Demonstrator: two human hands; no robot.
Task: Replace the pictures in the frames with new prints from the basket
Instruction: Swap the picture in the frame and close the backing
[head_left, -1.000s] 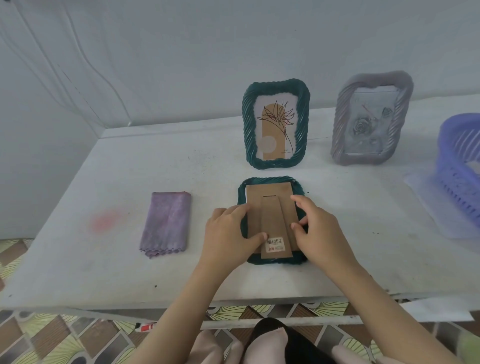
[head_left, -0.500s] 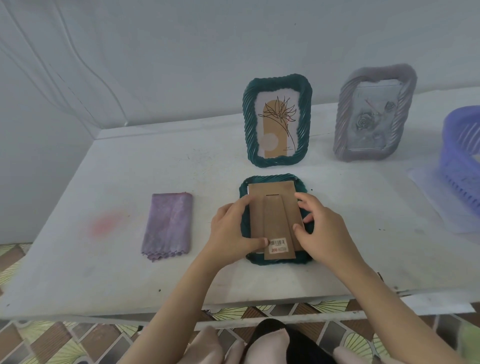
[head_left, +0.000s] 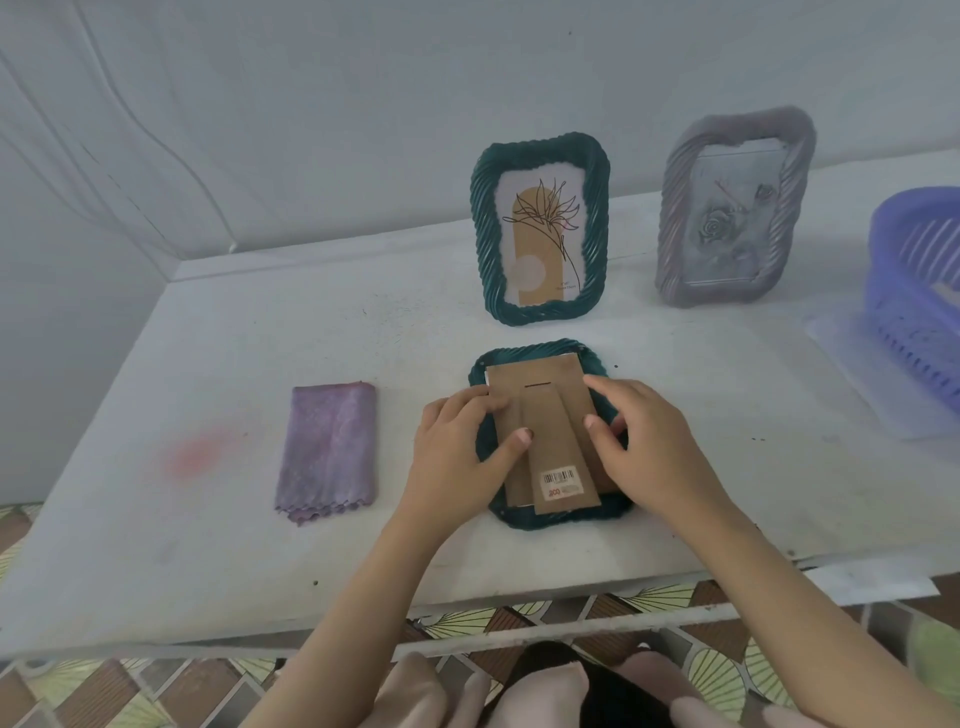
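Observation:
A dark green frame (head_left: 535, 352) lies face down near the table's front edge. Its brown cardboard backing (head_left: 540, 415), with a stand flap and a barcode sticker, faces up. My left hand (head_left: 457, 447) rests on the frame's left side, thumb pressing the backing. My right hand (head_left: 644, 441) covers the right side, thumb on the flap's edge. Behind stands a second green frame (head_left: 540, 228) with a flower drawing. A grey frame (head_left: 732, 208) with a rose picture stands to its right. The purple basket (head_left: 914, 280) sits at the far right; its contents are barely visible.
A folded purple cloth (head_left: 330, 447) lies left of the face-down frame. The grey table (head_left: 260, 332) has a pink stain at the left. A clear plastic sheet (head_left: 852, 364) lies under the basket. Wall runs behind and to the left.
Both thumbs have slid a little further up the backing, and my fingers shifted along the frame's sides. The view has tilted slightly; the frame stays flat on the table.

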